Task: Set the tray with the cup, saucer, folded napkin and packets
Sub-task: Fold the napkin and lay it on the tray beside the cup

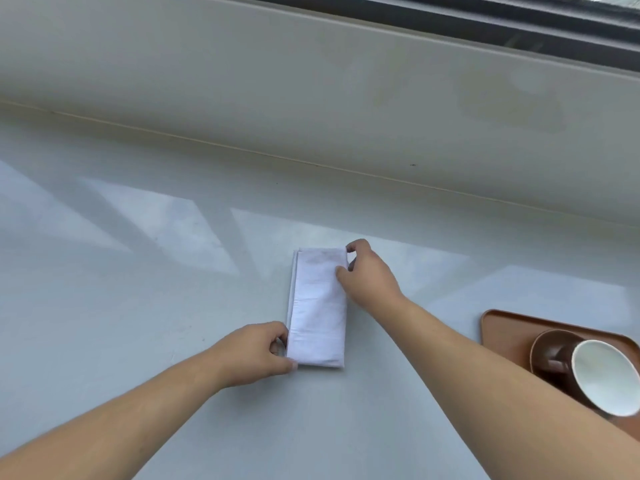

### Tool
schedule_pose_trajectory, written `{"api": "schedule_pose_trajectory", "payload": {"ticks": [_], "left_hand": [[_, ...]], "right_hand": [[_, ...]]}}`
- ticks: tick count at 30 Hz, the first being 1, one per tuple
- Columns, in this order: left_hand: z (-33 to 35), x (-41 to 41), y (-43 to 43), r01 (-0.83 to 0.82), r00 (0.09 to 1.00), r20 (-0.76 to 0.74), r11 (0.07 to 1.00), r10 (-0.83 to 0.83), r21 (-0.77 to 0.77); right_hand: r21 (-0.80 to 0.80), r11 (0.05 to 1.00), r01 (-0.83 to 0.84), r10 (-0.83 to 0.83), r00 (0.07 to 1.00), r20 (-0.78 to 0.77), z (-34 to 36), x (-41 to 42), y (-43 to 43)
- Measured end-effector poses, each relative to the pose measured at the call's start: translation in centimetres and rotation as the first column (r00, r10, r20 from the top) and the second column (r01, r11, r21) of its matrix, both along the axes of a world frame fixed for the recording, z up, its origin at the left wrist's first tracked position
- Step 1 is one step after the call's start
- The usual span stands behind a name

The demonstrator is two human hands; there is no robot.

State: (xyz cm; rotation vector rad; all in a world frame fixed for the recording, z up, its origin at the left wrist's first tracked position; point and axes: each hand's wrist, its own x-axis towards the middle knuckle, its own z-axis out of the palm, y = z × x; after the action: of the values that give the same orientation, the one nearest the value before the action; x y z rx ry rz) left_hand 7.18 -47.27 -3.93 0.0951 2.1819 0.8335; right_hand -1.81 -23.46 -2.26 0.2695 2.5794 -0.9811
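A white napkin point(317, 306), folded into a long narrow rectangle, lies flat on the pale counter in the middle of the view. My left hand point(256, 353) pinches its near left corner. My right hand point(369, 275) pinches its far right corner. At the right edge sits a brown tray point(502, 329) carrying a brown saucer point(540, 346) with a brown cup point(602, 374), white inside, standing on it; my right forearm hides the tray's near part. No packets are in view.
The pale counter point(138, 271) stretches left and toward me. A low cream upstand point(311, 98) runs along its far side, with a dark window frame point(519, 22) above it.
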Motion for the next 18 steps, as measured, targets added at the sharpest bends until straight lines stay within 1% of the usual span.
{"api": "schedule_pose_trajectory", "payload": {"ticks": [2, 3, 4, 6, 7, 8, 9, 11, 13, 14, 16, 18], "left_hand": [[-0.2, 0.6, 0.0, 0.044, 0.98, -0.186, 0.99, -0.069, -0.136], [-0.3, 1.0, -0.1, 0.088, 0.941, -0.305, 0.974, -0.15, -0.208], [-0.4, 1.4, -0.2, 0.139, 0.876, -0.419, 0.958, -0.237, -0.251], [-0.5, 2.0, -0.1, 0.272, 0.702, -0.592, 0.917, -0.396, -0.291], [-0.6, 2.1, -0.1, 0.326, 0.619, -0.64, 0.89, -0.456, -0.318], [-0.8, 2.3, 0.0, 0.37, 0.556, -0.658, 0.86, -0.508, -0.351], [-0.9, 2.3, 0.1, 0.4, 0.52, -0.656, 0.834, -0.548, -0.379], [-1.1, 2.3, 0.4, 0.413, 0.497, -0.649, 0.815, -0.576, -0.407], [-1.0, 2.2, 0.7, 0.388, 0.513, -0.652, 0.828, -0.559, -0.404], [-0.9, 2.2, 0.8, 0.377, 0.525, -0.655, 0.838, -0.544, -0.394], [-0.6, 2.1, 1.1, 0.375, 0.542, -0.658, 0.851, -0.523, -0.367], [-0.3, 2.2, 1.5, 0.374, 0.594, -0.634, 0.868, -0.494, -0.326]], "right_hand": [[0.132, 0.989, -0.071, 0.09, 0.986, -0.14, 0.0, 1.6, 0.3], [0.167, 0.979, -0.121, 0.152, 0.97, -0.19, -0.1, 2.8, 0.5], [0.196, 0.964, -0.177, 0.22, 0.949, -0.225, -0.2, 4.1, 0.8], [0.255, 0.921, -0.295, 0.356, 0.903, -0.241, -0.6, 6.7, 1.5], [0.28, 0.891, -0.357, 0.423, 0.877, -0.229, -0.8, 7.9, 1.9], [0.301, 0.854, -0.424, 0.493, 0.843, -0.213, -1.0, 9.0, 2.3], [0.323, 0.808, -0.493, 0.567, 0.8, -0.198, -1.2, 10.0, 2.6], [0.359, 0.705, -0.612, 0.691, 0.707, -0.152, -1.5, 11.5, 3.1], [0.38, 0.641, -0.667, 0.748, 0.654, -0.113, -1.9, 12.6, 3.4], [0.394, 0.63, -0.669, 0.754, 0.648, -0.106, -2.1, 13.0, 3.5], [0.426, 0.64, -0.639, 0.739, 0.663, -0.115, -2.3, 13.3, 3.4], [0.451, 0.661, -0.6, 0.715, 0.687, -0.133, -2.3, 13.2, 3.0]]}}
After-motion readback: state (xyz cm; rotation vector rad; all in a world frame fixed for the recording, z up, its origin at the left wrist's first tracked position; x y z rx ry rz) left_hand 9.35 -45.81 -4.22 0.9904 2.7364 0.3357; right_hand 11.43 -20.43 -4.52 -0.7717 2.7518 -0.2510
